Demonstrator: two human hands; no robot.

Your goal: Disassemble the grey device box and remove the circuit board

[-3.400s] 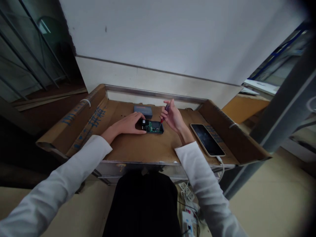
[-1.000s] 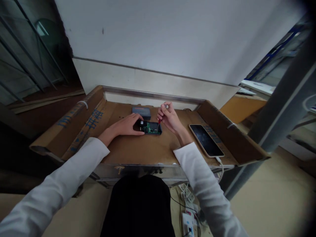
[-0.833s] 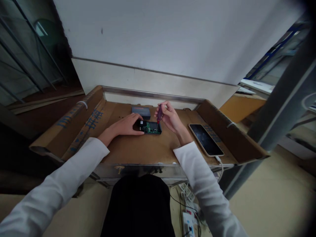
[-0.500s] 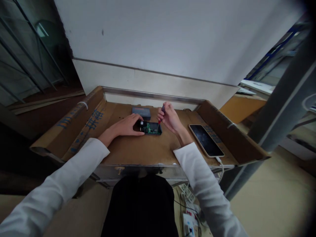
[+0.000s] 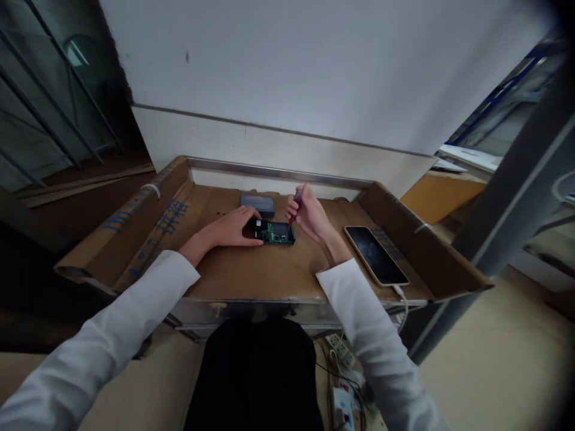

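A small dark case with a green circuit board (image 5: 276,234) in it lies on the cardboard. My left hand (image 5: 233,227) grips the case's left end between thumb and fingers. In my right hand (image 5: 309,214) is a screwdriver (image 5: 297,199), its handle wrapped by my fingers and its red lower part pointing down. The thin shaft slants to the right part of the board; whether the tip sits on a screw is too small to tell. Just behind the case rests a dark grey box-like piece (image 5: 257,205).
A phone (image 5: 376,255) with a white cable (image 5: 404,308) lies at the right. Cardboard (image 5: 256,278) lines the bench, with raised side flaps (image 5: 422,245). Several tiny dark bits lie left of the grey piece. Power strips (image 5: 342,407) and cables are on the floor below.
The screwdriver's handle looks slightly turned in my right hand. Otherwise both hands and the case stay in place.
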